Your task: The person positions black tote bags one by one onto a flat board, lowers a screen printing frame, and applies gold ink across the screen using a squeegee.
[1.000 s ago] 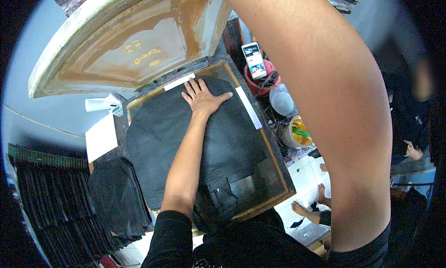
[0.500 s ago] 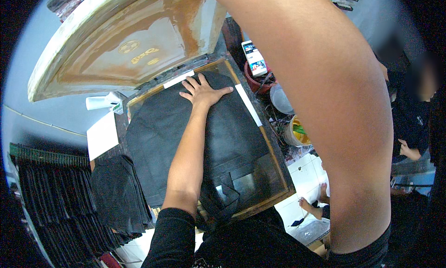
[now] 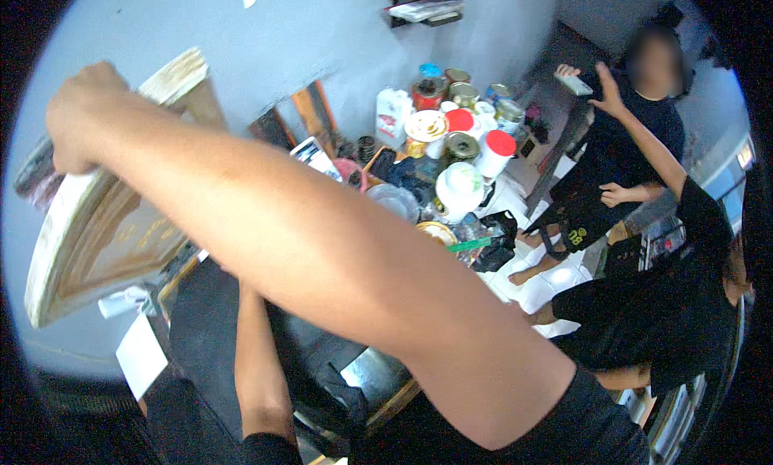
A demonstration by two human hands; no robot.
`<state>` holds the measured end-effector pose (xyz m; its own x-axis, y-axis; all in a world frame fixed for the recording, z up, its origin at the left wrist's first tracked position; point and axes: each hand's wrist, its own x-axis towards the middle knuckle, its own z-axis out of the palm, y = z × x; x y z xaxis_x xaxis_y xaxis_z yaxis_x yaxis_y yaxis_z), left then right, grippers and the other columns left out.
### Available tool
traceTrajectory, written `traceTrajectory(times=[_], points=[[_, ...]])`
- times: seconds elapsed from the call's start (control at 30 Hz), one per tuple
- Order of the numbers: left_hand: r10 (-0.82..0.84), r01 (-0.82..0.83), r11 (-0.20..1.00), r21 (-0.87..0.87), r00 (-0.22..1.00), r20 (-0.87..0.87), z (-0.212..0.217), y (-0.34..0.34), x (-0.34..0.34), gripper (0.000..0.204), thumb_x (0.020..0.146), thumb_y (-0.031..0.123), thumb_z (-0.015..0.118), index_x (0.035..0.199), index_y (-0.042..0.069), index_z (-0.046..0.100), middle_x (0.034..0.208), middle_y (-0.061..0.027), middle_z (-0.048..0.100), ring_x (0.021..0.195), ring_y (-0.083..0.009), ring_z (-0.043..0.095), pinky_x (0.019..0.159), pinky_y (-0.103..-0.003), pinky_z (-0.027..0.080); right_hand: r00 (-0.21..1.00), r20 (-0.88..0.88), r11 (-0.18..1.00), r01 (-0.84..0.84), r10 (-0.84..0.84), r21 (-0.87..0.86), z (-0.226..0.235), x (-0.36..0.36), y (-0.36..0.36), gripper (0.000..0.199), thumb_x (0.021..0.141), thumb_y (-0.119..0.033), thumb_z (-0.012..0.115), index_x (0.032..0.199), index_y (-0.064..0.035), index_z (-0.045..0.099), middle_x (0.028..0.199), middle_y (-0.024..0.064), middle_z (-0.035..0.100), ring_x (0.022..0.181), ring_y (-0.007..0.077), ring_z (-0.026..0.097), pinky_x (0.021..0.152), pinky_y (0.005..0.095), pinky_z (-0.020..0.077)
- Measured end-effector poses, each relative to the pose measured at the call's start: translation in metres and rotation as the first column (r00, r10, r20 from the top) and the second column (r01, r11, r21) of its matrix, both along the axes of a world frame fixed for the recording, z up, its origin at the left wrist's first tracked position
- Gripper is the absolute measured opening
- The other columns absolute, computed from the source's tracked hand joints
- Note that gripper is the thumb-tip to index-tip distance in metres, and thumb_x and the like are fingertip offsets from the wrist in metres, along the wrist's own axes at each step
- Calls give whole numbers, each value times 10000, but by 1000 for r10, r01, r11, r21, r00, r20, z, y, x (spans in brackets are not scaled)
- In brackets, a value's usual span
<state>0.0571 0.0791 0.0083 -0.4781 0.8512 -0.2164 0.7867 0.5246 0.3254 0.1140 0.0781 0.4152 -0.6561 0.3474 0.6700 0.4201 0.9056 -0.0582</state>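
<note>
Across the view to the far left reaches my right arm, and my right hand [image 3: 88,115] is closed on the top edge of the silk-screen frame [image 3: 58,252]. The frame stands tilted up, with brown-stained mesh and a pale printed motif. Under it lies a black fabric bag [image 3: 197,328] on a wood-edged printing board [image 3: 394,402]. My left forearm [image 3: 259,376] extends over the bag. Behind my right arm, my left hand and its fingers are hidden.
Paint cans and tubs [image 3: 460,191] crowd the area beyond my right arm, beside a propped phone [image 3: 316,157]. A white card [image 3: 142,356] lies left of the board. Two people in black are at the right; one holds a phone [image 3: 573,84].
The view has swung up and right, bringing the cans and people in. My right hand, out of view before, now shows on the frame; my left hand, earlier spread flat on the bag, is covered.
</note>
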Motion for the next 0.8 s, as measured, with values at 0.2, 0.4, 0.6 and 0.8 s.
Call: traceTrajectory(times=[0.2,0.4,0.6,0.8], points=[[-6,0,997,72,997,82,-12,-5,-16,1399,681,835,687,1633,83,-11,1681,-223,-152,1529,-439,-206,1096,-807,-27,998,67,1000,1,-3,22,-6,-11,8,377,807,-384,680,1071,-141,797,1108,141,755,1083,296,706,938,465,523],[-29,33,995,-96,999,40,46,-8,36,1538,527,891,734,1630,52,68,1673,-286,-63,1541,-437,-166,1123,-772,-52,999,-16,995,-29,28,-96,1,-4,21,428,838,-416,664,1145,-140,775,1189,134,735,1125,305,691,976,481,519],[6,-4,999,-44,998,63,38,-13,25,1517,532,842,770,1623,23,104,1659,-315,-72,1540,-459,-147,1111,-781,-68,996,-82,996,-53,47,-78,4,24,-7,331,828,-253,672,1008,6,770,1084,259,715,1047,395,692,914,441,544],[26,-24,999,-37,997,72,36,-11,27,1522,528,833,780,1621,19,104,1654,-326,-77,1535,-470,-152,1105,-787,-68,993,-90,994,-82,76,-72,3,15,1,314,830,-224,661,1011,9,769,1101,264,709,1060,397,687,924,442,539]])
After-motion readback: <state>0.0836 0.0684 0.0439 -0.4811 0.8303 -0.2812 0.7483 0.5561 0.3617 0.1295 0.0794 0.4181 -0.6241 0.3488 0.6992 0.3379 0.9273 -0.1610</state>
